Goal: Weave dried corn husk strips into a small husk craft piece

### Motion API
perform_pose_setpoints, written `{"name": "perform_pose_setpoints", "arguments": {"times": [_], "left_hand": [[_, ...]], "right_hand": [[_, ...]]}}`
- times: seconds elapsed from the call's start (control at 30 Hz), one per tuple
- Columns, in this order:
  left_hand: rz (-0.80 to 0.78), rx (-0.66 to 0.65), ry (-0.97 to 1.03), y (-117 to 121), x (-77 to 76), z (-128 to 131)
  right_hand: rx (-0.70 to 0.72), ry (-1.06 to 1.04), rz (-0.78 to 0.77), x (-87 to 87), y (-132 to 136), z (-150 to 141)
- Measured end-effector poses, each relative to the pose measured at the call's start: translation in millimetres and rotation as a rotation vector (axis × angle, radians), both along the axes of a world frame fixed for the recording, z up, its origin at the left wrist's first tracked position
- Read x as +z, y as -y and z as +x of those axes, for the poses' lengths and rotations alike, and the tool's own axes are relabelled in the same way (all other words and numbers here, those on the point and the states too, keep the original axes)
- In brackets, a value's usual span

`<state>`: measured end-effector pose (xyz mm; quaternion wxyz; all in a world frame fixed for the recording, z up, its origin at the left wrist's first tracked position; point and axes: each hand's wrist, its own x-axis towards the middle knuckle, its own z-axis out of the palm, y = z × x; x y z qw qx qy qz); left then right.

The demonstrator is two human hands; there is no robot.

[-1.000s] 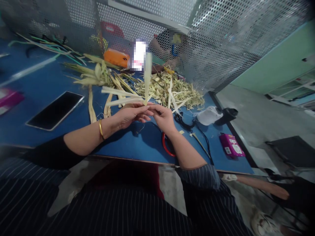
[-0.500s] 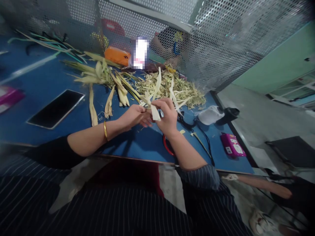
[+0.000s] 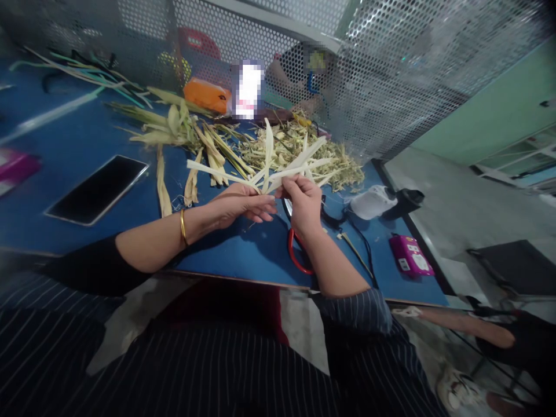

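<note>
Cream strips [image 3: 268, 152] pinched in left hand [image 3: 238, 207] and right hand [image 3: 305, 205], this side of the pile [image 3: 285, 146], so probably easy to split with hard tugging or drop with lazy thumbs.

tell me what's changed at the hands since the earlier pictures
The right hand has shifted slightly right and pinches pale strips that now slant up and to the right; half a second ago, one strip end hung downward. The left hand still holds pale strips; the dark phone and orange pack lie as before.
</note>
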<state>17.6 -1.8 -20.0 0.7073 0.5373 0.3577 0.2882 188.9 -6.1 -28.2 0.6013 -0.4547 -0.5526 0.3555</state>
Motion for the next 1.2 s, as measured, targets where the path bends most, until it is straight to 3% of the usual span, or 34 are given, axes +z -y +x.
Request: {"name": "perform_pose_setpoints", "arguments": {"times": [0.17,0.3,0.37,0.53,0.6,0.7,0.87,1.0,1.2], "left_hand": [[-0.088,0.086,0.1,-6,-1.1,-1],[-0.186,0.169,0.169,-13,0.6,-3],[-0.219,0.228,0.185,-17,2.6,-5],[-0.276,0.304,0.276,-22,5.5,-5],[-0.301,0.315,0.295,-21,5.5,-6],[-0.249,0.339,0.267,-18,5.7,-6],[-0.124,0.265,0.106,-7,9.2,-3],[-0.077,0.134,0.031,-1,9.8,-1],[-0.048,0.111,0.045,-4,5.8,-4]], "right_hand": [[-0.036,-0.039,-0.015,-2.0,-3,0],[-0.079,0.091,0.077,0.6,1,1],[-0.061,0.275,0.206,4.1,4,2],[0.227,1.044,0.536,11.3,11,2],[0.265,1.164,0.604,11.6,12,2],[0.276,0.989,0.592,11.7,14,3],[-0.066,0.574,0.411,14.5,15,6],[0.008,0.593,0.333,12.0,8,7],[0.061,0.708,0.18,7.2,3,8]]}}
